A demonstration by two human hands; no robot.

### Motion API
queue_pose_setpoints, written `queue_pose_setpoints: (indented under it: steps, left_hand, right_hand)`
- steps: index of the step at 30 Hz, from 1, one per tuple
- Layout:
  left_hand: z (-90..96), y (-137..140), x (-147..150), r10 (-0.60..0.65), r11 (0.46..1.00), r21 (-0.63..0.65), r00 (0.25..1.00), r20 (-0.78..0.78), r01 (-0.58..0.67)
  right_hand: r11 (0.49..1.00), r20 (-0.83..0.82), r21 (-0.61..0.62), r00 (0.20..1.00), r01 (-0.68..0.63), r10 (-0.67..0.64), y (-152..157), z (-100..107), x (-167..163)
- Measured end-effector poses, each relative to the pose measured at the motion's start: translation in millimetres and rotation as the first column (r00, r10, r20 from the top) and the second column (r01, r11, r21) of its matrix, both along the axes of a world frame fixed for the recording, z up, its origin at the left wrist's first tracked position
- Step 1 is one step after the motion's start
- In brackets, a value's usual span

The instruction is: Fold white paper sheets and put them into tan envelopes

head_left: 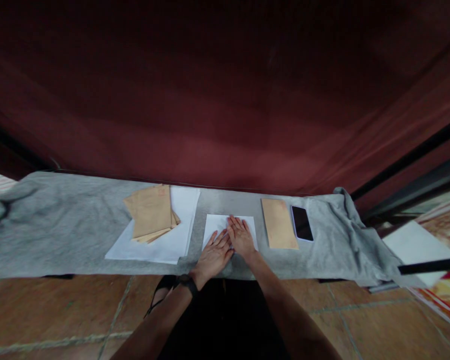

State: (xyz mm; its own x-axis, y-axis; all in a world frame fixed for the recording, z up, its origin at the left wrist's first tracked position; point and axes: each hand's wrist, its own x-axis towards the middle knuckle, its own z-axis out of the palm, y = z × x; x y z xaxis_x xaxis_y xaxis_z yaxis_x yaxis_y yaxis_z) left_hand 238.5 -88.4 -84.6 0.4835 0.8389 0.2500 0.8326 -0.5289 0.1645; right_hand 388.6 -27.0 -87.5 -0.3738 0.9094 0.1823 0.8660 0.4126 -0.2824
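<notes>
A white sheet of paper (217, 221), perhaps folded, lies on the grey cloth in front of me. Flat on its lower left part rests my left hand (215, 254), fingers spread and a dark band on the wrist. My right hand (242, 239) lies flat on the same paper, its fingers stretched out and its edge touching my left fingertips. Both hands hide much of the sheet's lower half. To the right is a single brown envelope (280, 225), apart from the paper. On the left, several brown envelopes (152, 212) are fanned over a stack of white paper (183, 210).
A phone (302, 223) with a dark screen lies right of the single envelope. Grey cloth (71, 225) covers the long narrow table. Behind it hangs a dark red curtain (225, 125). Black bars (412, 155) cross at the right, and brown floor tiles (67, 310) show below.
</notes>
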Motion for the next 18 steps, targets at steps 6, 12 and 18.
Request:
queue_pose_setpoints:
  steps: [6, 12, 18]
  left_hand:
    - [-2.2, -2, 0, 0.03, 0.999, -0.015, 0.999, -0.023, -0.031]
    - [-7.7, -5, 0, 0.119, 0.993, 0.001, 0.992, -0.034, -0.119]
    - [-16.2, -13, -8, 0.365, 0.931, 0.022, 0.931, 0.006, -0.365]
  right_hand:
    - [0.998, 0.061, 0.041, 0.997, 0.054, -0.056, 3, -6, 7]
    - [0.975, 0.087, 0.132, 0.978, 0.178, -0.19, -13, -15, 26]
    - [0.941, 0.047, 0.242, 0.966, 0.238, -0.256, -31, -24, 40]
